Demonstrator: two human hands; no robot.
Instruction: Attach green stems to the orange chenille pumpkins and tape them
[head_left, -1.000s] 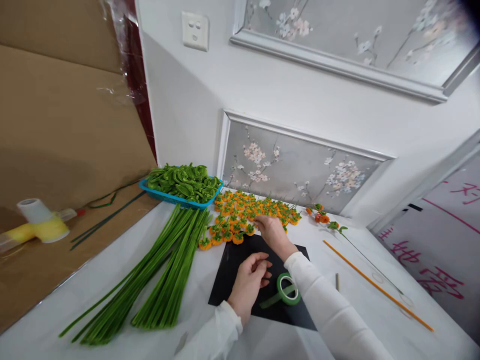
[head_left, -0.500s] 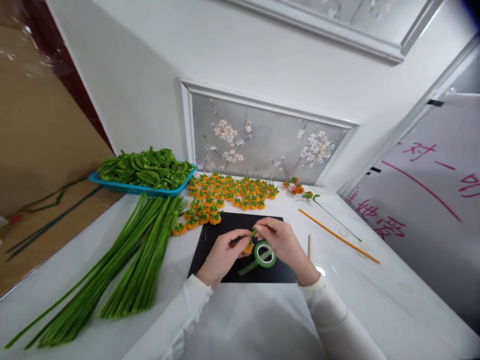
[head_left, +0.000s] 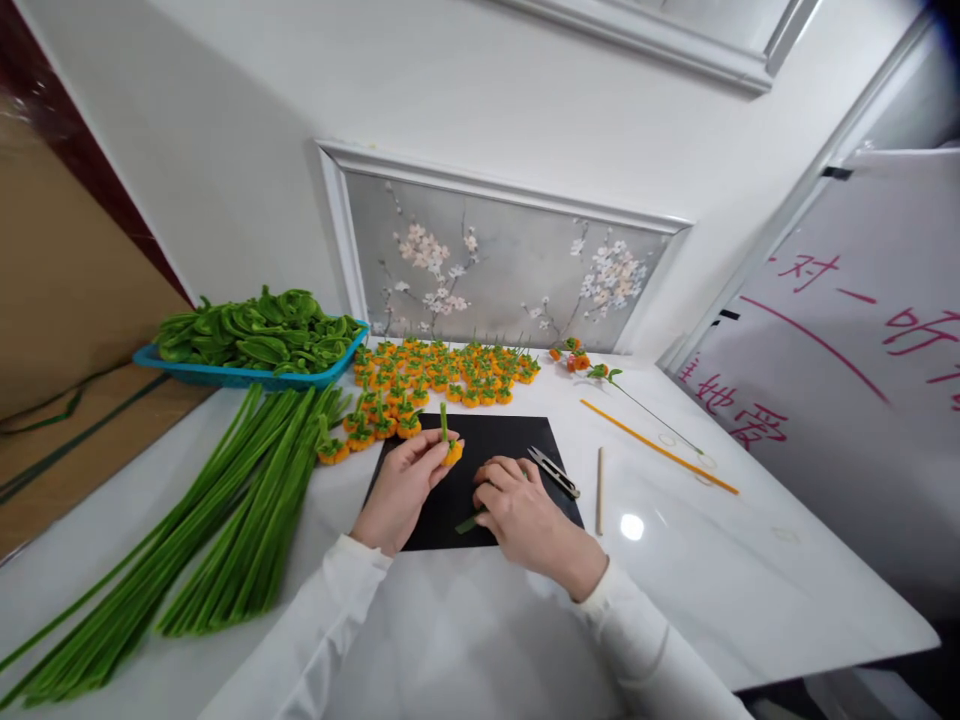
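My left hand (head_left: 401, 490) pinches an orange flower piece (head_left: 452, 453) whose green stem points up, over the left part of a black mat (head_left: 442, 520). Fingers curled, my right hand (head_left: 521, 510) covers the roll of green tape on the mat; only the tape's loose end (head_left: 466, 524) shows beside the fingers. Small thread snips (head_left: 553, 472) lie at the mat's right edge. Behind the mat stand several orange flower pieces (head_left: 472, 375) with green tops.
Green fuzzy stems (head_left: 240, 520) lie at the left, below a blue tray (head_left: 247, 377) of green leaves. A wooden stick (head_left: 600, 490), an orange stem (head_left: 660, 447) and a wired flower sprig (head_left: 600, 371) lie at the right. A wall stands behind.
My hands have moved apart. The left keeps the flower piece, while the right has come down over the tape roll. The snips now show, and the view has shifted.
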